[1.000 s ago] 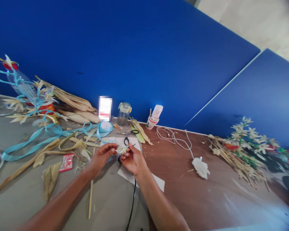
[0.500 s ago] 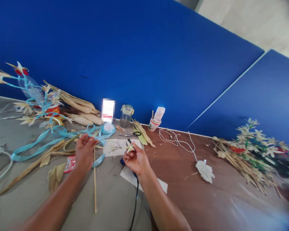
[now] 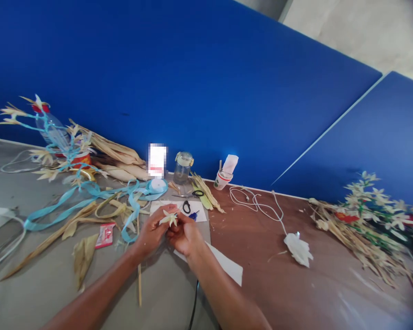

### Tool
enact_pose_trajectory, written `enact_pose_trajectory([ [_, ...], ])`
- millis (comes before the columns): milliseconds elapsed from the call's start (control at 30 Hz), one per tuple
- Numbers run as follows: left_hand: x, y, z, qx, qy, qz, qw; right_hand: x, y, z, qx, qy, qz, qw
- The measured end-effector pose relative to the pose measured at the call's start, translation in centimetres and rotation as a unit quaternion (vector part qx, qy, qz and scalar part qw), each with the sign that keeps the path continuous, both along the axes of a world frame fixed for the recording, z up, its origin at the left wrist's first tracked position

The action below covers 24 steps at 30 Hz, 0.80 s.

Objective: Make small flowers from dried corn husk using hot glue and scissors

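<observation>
A small cream flower of pointed petals, looking like corn husk, sits between my two hands. My right hand is closed on it from the right. Against its left side is my left hand, fingers pinched at the flower; the exact grip is partly hidden. Just beyond the fingers, on a white paper, lie black-handled scissors and a blue object, partly covered. Light blue ribbon loops left of my left hand, above a thin stick.
Dried husks and a plastic bottle with husk flowers stand back left. A glass jar and paper cup line the blue partition. White cable and a flower bunch lie right.
My left hand has moved right, from beside the ribbon to the flower. My right hand, with the flower, has shifted slightly left and down. The view has turned a little.
</observation>
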State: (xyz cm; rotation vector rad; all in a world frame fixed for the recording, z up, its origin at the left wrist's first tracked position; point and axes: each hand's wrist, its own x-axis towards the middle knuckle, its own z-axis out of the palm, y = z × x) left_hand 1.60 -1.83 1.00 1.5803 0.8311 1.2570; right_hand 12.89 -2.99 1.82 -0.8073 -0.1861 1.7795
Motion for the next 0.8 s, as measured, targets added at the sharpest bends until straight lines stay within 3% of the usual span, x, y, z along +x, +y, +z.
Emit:
enact_pose_trajectory([
  [133,-0.2,-0.1,0.1,-0.026,-0.002,0.003,1.0,-1.0,0.1,0.1,-0.075,0.061,0.001,0.995],
  [233,-0.3,0.0,0.0,-0.037,-0.003,0.023,0.999,-1.0,0.0,0.3,-0.083,0.014,-0.007,0.996],
  [300,-0.4,0.2,-0.2,-0.034,-0.004,0.046,0.998,-0.6,-0.2,0.5,-0.082,-0.036,-0.046,0.995],
  [400,-0.7,0.6,-0.4,-0.017,0.0,0.076,0.997,0.4,-0.7,1.4,-0.019,-0.086,-0.096,0.992],
  [533,-1.0,0.9,-0.5,-0.019,0.018,0.093,0.995,1.0,-1.6,3.2,0.123,-0.126,-0.043,0.983],
  [667,-1.1,1.0,-0.9,0.0,0.024,0.089,0.996,0.3,-1.9,4.0,0.124,-0.202,-0.034,0.971],
  [800,-1.1,0.9,-1.0,0.029,0.043,0.079,0.996,0.0,-1.6,3.8,0.119,-0.21,-0.027,0.97],
])
